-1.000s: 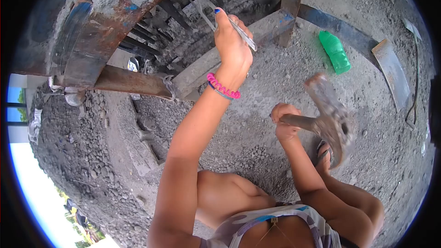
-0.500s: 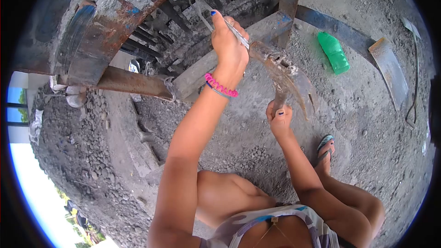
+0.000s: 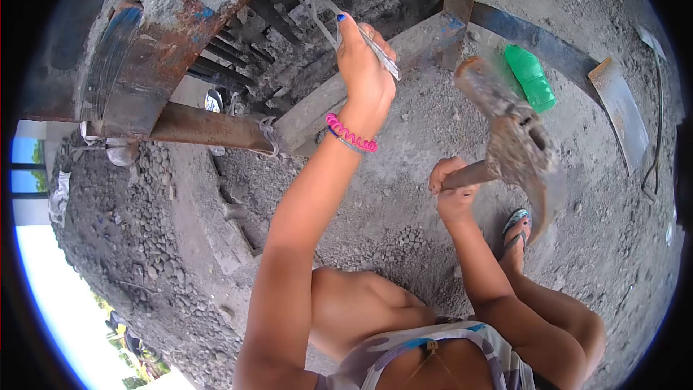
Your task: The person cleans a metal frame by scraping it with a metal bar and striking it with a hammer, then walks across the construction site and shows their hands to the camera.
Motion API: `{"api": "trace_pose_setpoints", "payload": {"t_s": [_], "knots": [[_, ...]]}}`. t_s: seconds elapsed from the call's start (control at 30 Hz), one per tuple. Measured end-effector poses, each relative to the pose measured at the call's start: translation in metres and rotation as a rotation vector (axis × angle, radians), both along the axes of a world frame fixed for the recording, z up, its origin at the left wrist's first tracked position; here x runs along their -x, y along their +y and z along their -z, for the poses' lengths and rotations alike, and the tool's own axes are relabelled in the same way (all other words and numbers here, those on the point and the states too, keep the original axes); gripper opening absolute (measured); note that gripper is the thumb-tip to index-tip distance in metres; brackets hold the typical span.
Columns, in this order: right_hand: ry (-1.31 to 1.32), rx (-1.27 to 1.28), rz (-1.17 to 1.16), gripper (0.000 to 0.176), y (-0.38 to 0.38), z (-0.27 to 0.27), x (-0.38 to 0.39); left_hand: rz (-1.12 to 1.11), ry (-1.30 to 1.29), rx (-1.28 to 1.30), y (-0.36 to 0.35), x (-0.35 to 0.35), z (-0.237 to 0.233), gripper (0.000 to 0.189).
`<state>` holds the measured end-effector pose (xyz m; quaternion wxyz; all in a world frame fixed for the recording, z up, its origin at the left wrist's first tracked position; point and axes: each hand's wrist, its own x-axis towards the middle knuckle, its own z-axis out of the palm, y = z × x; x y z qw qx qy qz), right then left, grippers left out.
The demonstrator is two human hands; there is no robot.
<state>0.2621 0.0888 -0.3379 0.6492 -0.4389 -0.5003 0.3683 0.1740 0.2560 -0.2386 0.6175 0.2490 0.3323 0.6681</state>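
My left hand (image 3: 367,68) is wrapped round a narrow metal bar (image 3: 385,60). One end of the bar sticks out beside the knuckles, while the other reaches up-left among the dark metal bars (image 3: 274,18) of a rusty, concrete-crusted frame (image 3: 170,50). In my right hand (image 3: 455,195) is the short handle of a claw hammer (image 3: 514,136). Its dirt-caked head is raised to the right, apart from the metal bar and slightly blurred.
A green plastic bottle piece (image 3: 532,79) lies on the gritty ground behind the hammer. Farther right are a bent metal sheet (image 3: 619,112) and a thin rod (image 3: 658,130). A rusty crossbeam (image 3: 206,128) runs left of my forearm, above gravel (image 3: 144,245). My sandalled foot (image 3: 515,235) is below the hammer.
The hammer has swung right, away from the end of the metal bar, its head turning with my wrist. My left hand stays nearly in place, still gripping the bar.
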Motion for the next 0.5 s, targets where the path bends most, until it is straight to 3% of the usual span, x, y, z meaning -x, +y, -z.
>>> {"api": "trace_pose_setpoints", "payload": {"t_s": [0.1,0.23,0.27,0.37,0.5], "knots": [[0.313,-0.373,-0.081,0.055,0.007,-0.005,0.005,0.028,-0.016,0.006,0.004,0.003,0.004,0.039],[-0.159,0.263,0.018,0.055,0.023,0.015,0.003,-0.062,0.011,0.072,0.005,-0.002,0.009,0.039],[-0.085,0.301,0.027,0.05,0.028,0.026,0.002,-0.038,0.016,0.071,0.004,-0.001,0.012,0.04],[0.167,0.22,-0.014,0.051,0.009,0.022,0.0,0.009,0.022,0.033,0.009,0.008,0.012,0.041],[0.338,0.008,-0.03,0.067,0.001,0.01,0.002,0.01,0.001,0.025,0.007,0.011,0.012,0.041]]}}
